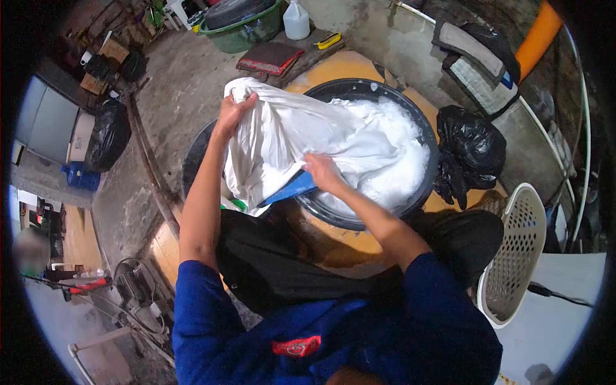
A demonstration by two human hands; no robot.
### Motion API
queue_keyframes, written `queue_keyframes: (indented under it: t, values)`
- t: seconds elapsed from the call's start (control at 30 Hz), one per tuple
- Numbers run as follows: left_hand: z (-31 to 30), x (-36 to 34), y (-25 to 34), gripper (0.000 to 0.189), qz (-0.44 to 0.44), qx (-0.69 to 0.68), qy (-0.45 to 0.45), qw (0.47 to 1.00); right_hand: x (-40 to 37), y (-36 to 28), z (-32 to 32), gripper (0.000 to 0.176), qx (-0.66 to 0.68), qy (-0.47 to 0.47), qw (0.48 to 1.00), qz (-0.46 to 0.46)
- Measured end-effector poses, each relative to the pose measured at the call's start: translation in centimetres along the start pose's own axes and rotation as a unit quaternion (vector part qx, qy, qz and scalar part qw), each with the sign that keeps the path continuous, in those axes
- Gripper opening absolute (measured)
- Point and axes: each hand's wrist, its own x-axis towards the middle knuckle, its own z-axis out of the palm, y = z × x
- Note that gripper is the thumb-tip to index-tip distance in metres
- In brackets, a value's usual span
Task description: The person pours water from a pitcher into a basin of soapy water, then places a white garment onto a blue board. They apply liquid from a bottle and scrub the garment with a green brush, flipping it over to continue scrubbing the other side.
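Observation:
A large white cloth [289,122] stretches from the left into a round black basin [431,138] full of white suds [404,167]. My left hand [237,114] grips the bunched upper left end of the cloth, raised over a second dark basin [192,160] that is mostly hidden. Lower down, near the black basin's left rim, my right hand [322,172] is closed on the cloth's lower edge. Just below that hand, a blue flat piece [292,189] shows under the cloth; what it belongs to is unclear.
Black plastic bags [471,147] lie right of the basin. A beige perforated basket [516,250] stands at the lower right. At the back are a green tub [244,35], a white jug [296,22] and a yellow object [328,41]. A motor [133,282] sits at the lower left.

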Motion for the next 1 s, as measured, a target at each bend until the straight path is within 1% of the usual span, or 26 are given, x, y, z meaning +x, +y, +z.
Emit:
queue_keyframes:
  t: [0.03, 0.07, 0.1, 0.17, 0.2, 0.23, 0.3, 0.33, 0.37, 0.43, 0.47, 0.5, 0.53, 0.57, 0.6, 0.63, 0.67, 0.7, 0.77, 0.8, 0.83, 0.87, 0.9, 0.93, 0.97, 1.0]
  values:
    - [-0.3, 0.2, -0.2, 0.029, 0.014, 0.000, 0.011, 1.000, 0.7, -0.1, -0.2, 0.025, 0.078, -0.014, 0.996, 0.027]
    - [-0.7, 0.4, -0.5, 0.029, 0.027, -0.001, 0.021, 0.999, 1.3, 0.0, -0.8, 0.024, 0.094, -0.045, 0.995, -0.003]
    - [-1.3, 0.6, -0.8, 0.028, 0.020, 0.006, 0.027, 0.999, 2.3, -1.7, -2.7, 0.023, 0.110, -0.075, 0.991, -0.033]
    - [-2.6, 1.0, -1.1, 0.027, 0.009, 0.021, 0.038, 0.999, 4.6, -4.6, -7.6, 0.021, 0.113, -0.134, 0.978, -0.111]
    - [-2.2, 0.0, -0.1, 0.027, 0.006, -0.002, 0.047, 0.999, 5.7, -5.2, -10.1, 0.020, 0.140, -0.152, 0.967, -0.151]
    - [-2.0, -0.3, 0.4, 0.026, 0.001, 0.004, 0.042, 0.999, 6.4, -6.0, -13.3, 0.021, 0.131, -0.172, 0.959, -0.184]
    - [-1.9, -1.0, 0.7, 0.025, -0.010, 0.014, 0.033, 0.999, 6.6, -7.8, -19.7, 0.020, 0.069, -0.215, 0.963, -0.147]
    - [-1.6, -1.0, 0.5, 0.026, 0.010, 0.079, 0.034, 0.996, 6.4, -7.9, -22.1, 0.020, 0.081, -0.246, 0.957, -0.129]
    - [-0.4, -2.2, 1.3, 0.027, 0.017, 0.090, 0.012, 0.996, 6.2, -7.6, -24.1, 0.021, 0.037, -0.245, 0.959, -0.138]
    - [1.6, -2.2, -0.4, 0.031, 0.037, 0.167, -0.067, 0.983, 5.3, -7.0, -27.5, 0.021, 0.004, -0.329, 0.939, -0.098]
    - [2.8, -2.1, -2.6, 0.033, 0.111, 0.232, -0.094, 0.962, 4.5, -5.5, -28.0, 0.021, 0.054, -0.357, 0.930, -0.067]
    - [4.2, -2.0, -4.2, 0.036, 0.183, 0.294, -0.122, 0.930, 4.1, -4.0, -28.5, 0.023, 0.021, -0.415, 0.910, 0.002]
    - [5.6, -3.1, -4.1, 0.038, 0.139, 0.266, -0.201, 0.932, 3.5, -2.3, -28.7, 0.026, -0.011, -0.469, 0.880, 0.073]
    - [7.1, -4.7, -4.1, 0.041, 0.096, 0.234, -0.278, 0.927, 2.1, -0.1, -27.7, 0.030, -0.062, -0.450, 0.890, 0.050]
    - [8.5, -5.6, -4.4, 0.041, 0.061, 0.355, -0.333, 0.871, 0.7, 3.3, -26.3, 0.034, -0.077, -0.489, 0.862, 0.109]
    - [9.5, -6.4, -5.2, 0.041, 0.028, 0.470, -0.381, 0.796, -0.8, 5.5, -24.5, 0.033, -0.136, -0.543, 0.819, 0.126]
    - [9.7, -7.8, -7.1, 0.040, 0.125, 0.490, -0.385, 0.772, -1.9, 7.1, -23.0, 0.033, -0.179, -0.608, 0.771, 0.063]
    - [9.8, -8.7, -8.7, 0.039, 0.220, 0.504, -0.383, 0.742, -3.5, 9.2, -22.2, 0.024, -0.121, -0.568, 0.809, 0.095]
    - [9.1, -9.6, -5.0, 0.038, 0.131, 0.506, -0.389, 0.758, -3.1, 12.7, -20.7, 0.017, -0.127, -0.557, 0.809, 0.137]
    - [8.5, -10.1, -4.0, 0.038, 0.083, 0.506, -0.394, 0.763, -2.3, 12.6, -20.6, 0.016, -0.158, -0.493, 0.840, 0.160]
    - [6.9, -9.5, -4.7, 0.037, 0.121, 0.477, -0.388, 0.779, -0.7, 12.5, -20.4, 0.015, -0.190, -0.426, 0.866, 0.181]
    - [4.9, -8.8, -5.3, 0.035, 0.197, 0.450, -0.376, 0.786, 0.7, 12.3, -19.9, 0.017, -0.213, -0.336, 0.907, 0.139]
    - [3.0, -8.0, -6.5, 0.032, 0.151, 0.480, -0.312, 0.806, 2.1, 12.3, -19.4, 0.020, -0.233, -0.242, 0.937, 0.095]
    - [1.2, -6.9, -7.9, 0.025, 0.140, 0.472, -0.293, 0.820, 3.5, 13.4, -18.2, 0.024, -0.171, -0.143, 0.972, 0.072]
    - [0.3, -7.2, -6.2, 0.022, 0.093, 0.509, -0.265, 0.814, 4.4, 14.9, -16.3, 0.029, -0.107, -0.043, 0.992, 0.048]
    - [-1.3, -6.7, -8.2, 0.025, 0.100, 0.519, -0.233, 0.817, 5.0, 16.0, -14.3, 0.033, -0.157, -0.012, 0.986, 0.055]
